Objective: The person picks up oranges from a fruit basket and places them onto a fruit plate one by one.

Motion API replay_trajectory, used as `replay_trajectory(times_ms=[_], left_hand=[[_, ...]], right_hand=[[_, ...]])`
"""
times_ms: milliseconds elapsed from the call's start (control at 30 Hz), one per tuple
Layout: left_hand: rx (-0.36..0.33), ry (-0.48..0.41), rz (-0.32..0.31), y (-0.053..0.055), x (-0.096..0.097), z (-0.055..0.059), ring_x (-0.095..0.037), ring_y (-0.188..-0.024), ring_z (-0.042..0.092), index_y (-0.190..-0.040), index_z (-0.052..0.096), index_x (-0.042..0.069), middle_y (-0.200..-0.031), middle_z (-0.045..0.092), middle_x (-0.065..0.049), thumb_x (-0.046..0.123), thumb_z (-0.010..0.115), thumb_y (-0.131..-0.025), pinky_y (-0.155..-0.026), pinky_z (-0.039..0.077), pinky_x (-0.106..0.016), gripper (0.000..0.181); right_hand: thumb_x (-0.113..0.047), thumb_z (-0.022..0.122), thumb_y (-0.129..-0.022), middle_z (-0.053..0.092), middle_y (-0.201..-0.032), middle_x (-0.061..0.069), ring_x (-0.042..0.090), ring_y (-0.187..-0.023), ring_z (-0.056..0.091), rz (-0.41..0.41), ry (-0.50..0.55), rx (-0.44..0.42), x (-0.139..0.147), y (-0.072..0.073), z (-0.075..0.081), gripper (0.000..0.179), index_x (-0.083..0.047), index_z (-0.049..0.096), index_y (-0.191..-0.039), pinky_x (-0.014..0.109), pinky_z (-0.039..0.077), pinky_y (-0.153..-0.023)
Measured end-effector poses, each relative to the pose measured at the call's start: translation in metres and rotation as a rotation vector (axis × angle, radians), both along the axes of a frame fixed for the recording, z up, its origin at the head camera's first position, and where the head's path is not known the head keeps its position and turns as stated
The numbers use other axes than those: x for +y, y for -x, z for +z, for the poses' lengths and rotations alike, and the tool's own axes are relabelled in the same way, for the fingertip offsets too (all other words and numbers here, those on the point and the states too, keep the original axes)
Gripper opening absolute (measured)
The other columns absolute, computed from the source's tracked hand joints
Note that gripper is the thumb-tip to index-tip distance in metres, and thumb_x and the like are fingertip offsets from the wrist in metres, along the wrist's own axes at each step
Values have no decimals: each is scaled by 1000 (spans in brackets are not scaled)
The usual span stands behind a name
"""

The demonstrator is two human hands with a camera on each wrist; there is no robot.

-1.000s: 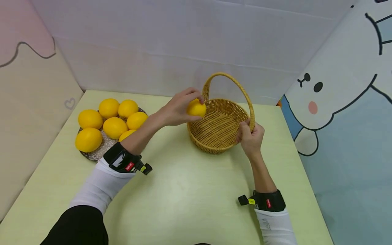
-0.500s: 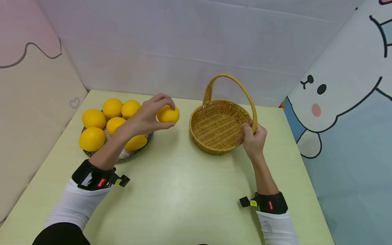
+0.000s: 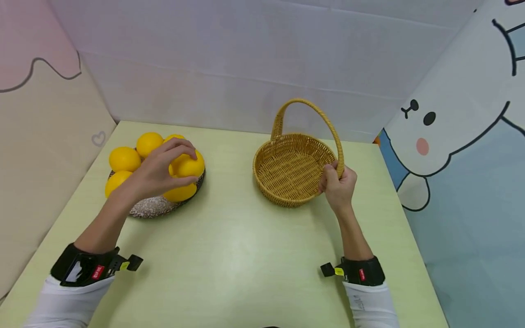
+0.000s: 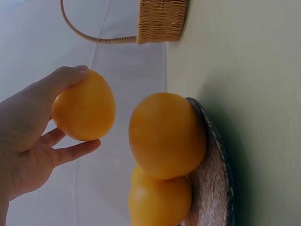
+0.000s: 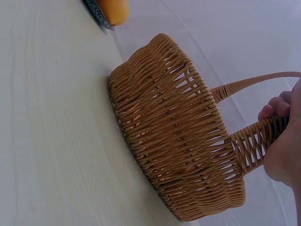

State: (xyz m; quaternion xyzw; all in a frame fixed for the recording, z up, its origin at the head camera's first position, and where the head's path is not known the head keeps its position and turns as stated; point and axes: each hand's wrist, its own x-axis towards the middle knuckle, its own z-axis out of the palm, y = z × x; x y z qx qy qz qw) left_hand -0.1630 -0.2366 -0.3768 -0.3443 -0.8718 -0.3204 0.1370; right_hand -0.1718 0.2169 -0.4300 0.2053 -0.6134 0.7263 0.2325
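My left hand (image 3: 153, 173) holds a yellow lemon (image 3: 193, 165) between thumb and fingers. It is raised above the right side of a speckled plate (image 3: 149, 207). In the left wrist view, a gap separates the held lemon (image 4: 87, 108) from the lemons on the plate, such as the nearest lemon (image 4: 167, 134). Several more lemons sit on the plate, some hidden behind the hand. My right hand (image 3: 339, 186) grips the handle base of a round wicker basket (image 3: 289, 175) on its right side. No fruit shows inside it; the right wrist view shows its woven wall (image 5: 169, 136).
Both things stand on a pale table (image 3: 254, 264), with bare tabletop between plate and basket. A white cloth wall (image 3: 229, 68) rises behind the far edge. Panels with cartoon drawings (image 3: 447, 150) flank the table on the right and left.
My left hand has moved left with the lemon, from the basket's left rim across the table to above the plate. The right hand keeps its grip and the basket stays in place.
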Motion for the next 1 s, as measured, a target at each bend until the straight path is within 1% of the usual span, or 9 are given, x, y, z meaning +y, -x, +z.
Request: replay_trajectory(times_ms=[100,167,267,333,500,600,733,867,1000], left_hand=[[6,6,19,-11,-12,-2,-16,-118,52,-107,68,11,-123,60,0,8,94,-69,-98,41,-19,46],[1,15,45,-18,-19,-1,-16,-116,52,-107,68,10,-123,59,0,8,95,-68,-97,39,-13,48],[-10,24,89,-27,-30,-1,-16,-115,52,-106,68,9,-124,59,0,8,95,-67,-95,40,-9,48],[-4,29,114,-31,-36,-2,-15,-113,53,-106,68,10,-124,59,1,8,95,-66,-94,39,-7,48],[14,36,142,-44,-52,-5,-16,-110,53,-104,69,8,-122,60,-2,5,96,-62,-92,38,-6,50],[12,43,160,-52,-60,-8,-17,-109,53,-104,69,8,-121,60,-2,5,96,-61,-92,37,-7,51],[3,81,189,-62,-67,-14,-18,-108,54,-105,69,9,-122,60,-2,7,96,-61,-88,38,-9,52],[-4,120,206,-68,-72,-21,-19,-108,55,-106,68,10,-122,59,-3,7,97,-61,-86,38,-8,53],[-7,130,206,-72,-75,-29,-19,-108,54,-104,68,10,-123,59,-3,7,96,-61,-86,38,-7,52]], right_hand=[[5,46,-98,40,-44,-3,12,-32,37,-7,-7,-1,0,0,-1,37,4,38,-62,21,36,-27],[5,46,-98,40,-44,-3,12,-32,37,-14,-14,3,0,0,-1,37,5,38,-62,21,36,-27],[5,46,-98,40,-44,-3,14,-31,36,-25,-22,8,0,1,0,37,5,37,-61,21,36,-26],[5,45,-98,40,-44,-3,14,-31,36,-30,-23,7,1,1,0,37,5,37,-61,21,36,-26],[5,46,-98,40,-44,-3,20,-31,34,-26,-23,-3,1,1,0,38,6,37,-62,21,37,-27],[6,46,-98,41,-44,-3,20,-30,35,-30,-23,-3,1,1,0,37,7,37,-62,21,38,-27],[6,46,-97,42,-44,-3,14,-31,39,-34,-12,-5,2,1,0,36,7,38,-62,21,38,-27],[6,45,-97,40,-44,-3,12,-31,39,-32,-14,-8,2,2,0,36,6,37,-62,22,38,-27],[6,44,-97,40,-43,-3,13,-30,37,-25,-17,-8,1,2,-1,37,6,36,-61,22,38,-26]])
